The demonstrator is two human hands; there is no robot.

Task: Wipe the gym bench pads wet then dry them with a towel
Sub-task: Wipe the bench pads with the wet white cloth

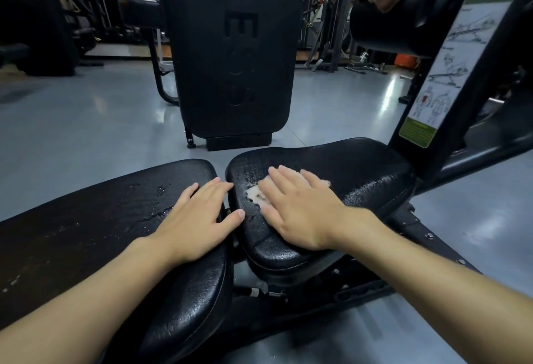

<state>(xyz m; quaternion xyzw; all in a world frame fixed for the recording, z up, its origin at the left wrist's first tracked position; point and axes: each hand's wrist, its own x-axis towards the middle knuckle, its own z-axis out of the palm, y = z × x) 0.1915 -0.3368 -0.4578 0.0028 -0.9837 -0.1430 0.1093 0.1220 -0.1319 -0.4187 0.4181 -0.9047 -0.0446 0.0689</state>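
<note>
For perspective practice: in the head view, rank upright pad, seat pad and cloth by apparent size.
1. upright pad
2. seat pad, close second, nearer the camera
3. cloth, mostly under the right hand

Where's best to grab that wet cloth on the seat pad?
Pinch the crumpled edge of the cloth sticking out from under the right hand, coming from above on its left side; the rest lies pressed flat on the seat pad.
</note>
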